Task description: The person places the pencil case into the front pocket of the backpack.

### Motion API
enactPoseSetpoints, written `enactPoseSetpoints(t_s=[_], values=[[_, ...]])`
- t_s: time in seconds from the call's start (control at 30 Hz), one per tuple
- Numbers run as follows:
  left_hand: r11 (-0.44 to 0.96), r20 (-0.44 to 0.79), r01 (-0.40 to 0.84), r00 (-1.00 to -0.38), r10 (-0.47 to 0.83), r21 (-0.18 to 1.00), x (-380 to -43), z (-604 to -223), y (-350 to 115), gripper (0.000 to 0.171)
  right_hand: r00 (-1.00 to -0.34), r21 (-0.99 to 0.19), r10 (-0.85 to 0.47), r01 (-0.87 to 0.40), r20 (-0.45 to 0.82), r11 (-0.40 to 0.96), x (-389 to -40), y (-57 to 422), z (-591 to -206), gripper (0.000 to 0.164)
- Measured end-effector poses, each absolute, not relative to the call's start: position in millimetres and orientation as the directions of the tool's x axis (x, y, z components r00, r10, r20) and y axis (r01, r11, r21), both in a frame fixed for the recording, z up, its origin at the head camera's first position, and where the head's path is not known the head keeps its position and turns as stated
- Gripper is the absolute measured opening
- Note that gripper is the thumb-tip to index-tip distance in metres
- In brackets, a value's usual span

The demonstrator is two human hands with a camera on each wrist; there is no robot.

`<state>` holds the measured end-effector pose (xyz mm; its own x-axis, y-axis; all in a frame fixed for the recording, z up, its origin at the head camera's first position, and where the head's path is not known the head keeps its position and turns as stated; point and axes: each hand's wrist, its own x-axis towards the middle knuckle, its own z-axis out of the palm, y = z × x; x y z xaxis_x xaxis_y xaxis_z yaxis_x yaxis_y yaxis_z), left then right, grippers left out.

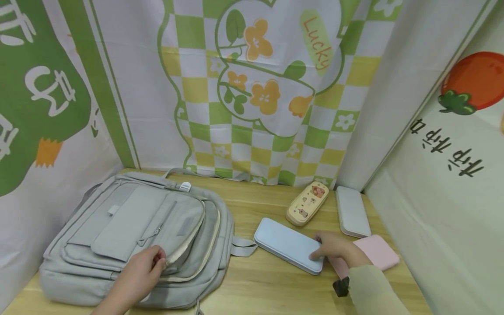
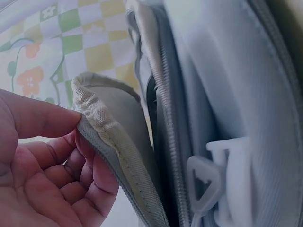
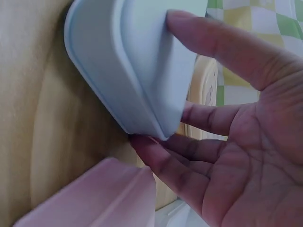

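A grey backpack (image 1: 134, 218) lies on the left of the table, its front pocket unzipped. My left hand (image 1: 143, 271) pinches the pocket's zipped edge (image 2: 111, 137) between thumb and fingers, holding it away from the bag in the left wrist view. On the right, my right hand (image 1: 334, 247) grips the near right end of a light blue pencil case (image 1: 283, 240). In the right wrist view the thumb (image 3: 208, 35) lies on the case's lid, with fingers at its end and far side. A pink case (image 1: 379, 251) sits partly behind the right hand.
Behind the blue case lies a cream pencil case (image 1: 308, 203) with small cartoon prints. A white case (image 1: 352, 212) stands farther right by the side curtain. Printed curtains (image 1: 252, 148) close off the back and both sides. A grey strap loop (image 1: 243, 247) sticks out from the backpack.
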<state>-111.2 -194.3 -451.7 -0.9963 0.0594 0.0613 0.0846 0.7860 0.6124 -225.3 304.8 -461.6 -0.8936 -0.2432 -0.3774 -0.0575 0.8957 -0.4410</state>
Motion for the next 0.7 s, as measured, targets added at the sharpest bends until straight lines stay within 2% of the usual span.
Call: enactPoseSetpoints(t_s=[0.2,0.33,0.5,0.6,0.7], values=[[0.751,-0.008,0.03,-0.999,0.047,0.659,-109.8,-445.7,-196.4,0.009,-0.903,-0.499,-0.231,-0.021,-0.362,0.866,-215.2,297.9,-461.9,0.047],[0.751,0.01,0.037,-0.999,0.041,0.659,-108.9,-444.4,-197.8,0.008,-0.916,-0.531,-0.21,0.002,-0.34,0.848,-207.9,294.7,-461.9,0.051],[0.743,-0.005,0.017,-1.0,0.027,0.669,-106.0,-441.6,-199.2,0.006,-0.929,-0.619,-0.213,0.022,-0.303,0.785,-203.4,299.5,-464.4,0.048],[0.725,-0.036,-0.005,-0.999,0.027,0.689,-104.7,-439.2,-199.1,0.005,-0.931,-0.724,-0.206,0.084,-0.303,0.684,-197.3,308.8,-467.3,0.048],[0.706,-0.067,-0.027,-0.997,0.03,0.708,-104.2,-437.3,-198.5,0.004,-0.915,-0.861,-0.23,0.194,-0.331,0.47,-188.0,317.9,-472.3,0.058]])
